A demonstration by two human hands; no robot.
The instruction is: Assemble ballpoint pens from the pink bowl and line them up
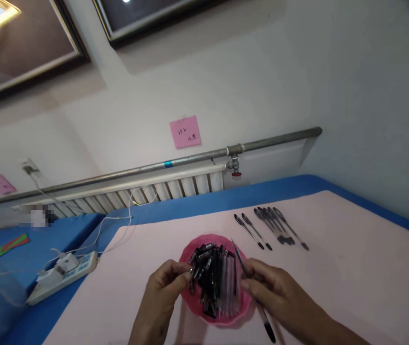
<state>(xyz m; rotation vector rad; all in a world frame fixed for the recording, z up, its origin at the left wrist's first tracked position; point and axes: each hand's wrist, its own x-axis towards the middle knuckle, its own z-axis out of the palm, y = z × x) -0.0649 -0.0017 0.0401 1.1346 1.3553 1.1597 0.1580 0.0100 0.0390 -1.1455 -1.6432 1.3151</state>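
Note:
My right hand (271,285) grips a slim pen (266,322) slantwise over the right rim of a pink bowl (187,303). The pen's bare tip points up and away, its black end down toward me. At the bowl's left rim, my left hand (164,290) has thumb and forefinger pinched on a small dark, shiny piece that looks like a pen cap (191,283), mostly hidden by the fingers. Inside the bowl lie several black pen caps (204,258), dark pen parts and a row of clear pen barrels (229,285).
Several capped pens (272,223) lie side by side on the pale pink table cover (348,268), beyond the bowl to the right. A power strip (64,275) with white plugs and cables is at the left on the blue surface. Behind stand a radiator (176,188) and a pipe (204,156).

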